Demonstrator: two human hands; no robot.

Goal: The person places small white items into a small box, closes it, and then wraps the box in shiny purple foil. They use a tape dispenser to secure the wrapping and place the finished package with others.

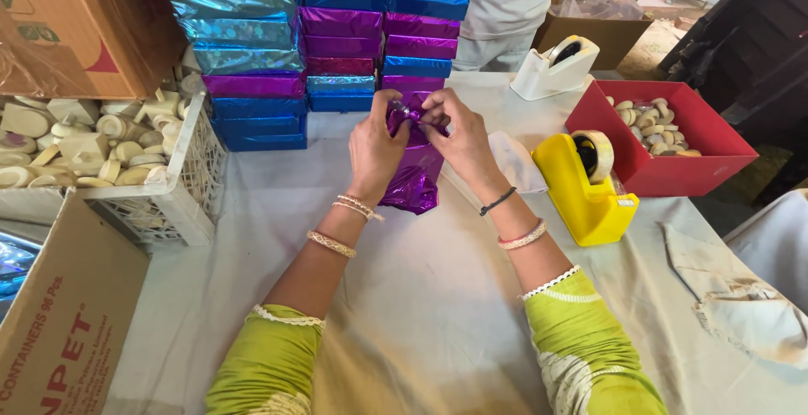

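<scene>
- The left hand [376, 146] and the right hand [454, 135] are both pinching the far end of a purple foil-wrapped box [415, 175], which is lying lengthwise on the cloth-covered tabletop [404, 297], just in front of the stacks of wrapped boxes [311, 45].
- Both hands are clenched on the foil: fingertips are gathering the loose shiny flaps at the end, while the near end of the box is resting free on the cloth.
- Judged from this grip, the fold is going best when the flaps are being pressed flat and tight against the box end, so that no slack foil is bulging out.
- One hand should be holding the crease down while the other is reaching away; the foil looks springy and likely to open again.
- The yellow tape dispenser [585, 179] is standing just beside the right forearm; a white tape dispenser [557, 68] is farther back.
- A white crate of pale round pieces [101, 154] and a red tray [665, 141] are flanking the work.
</scene>
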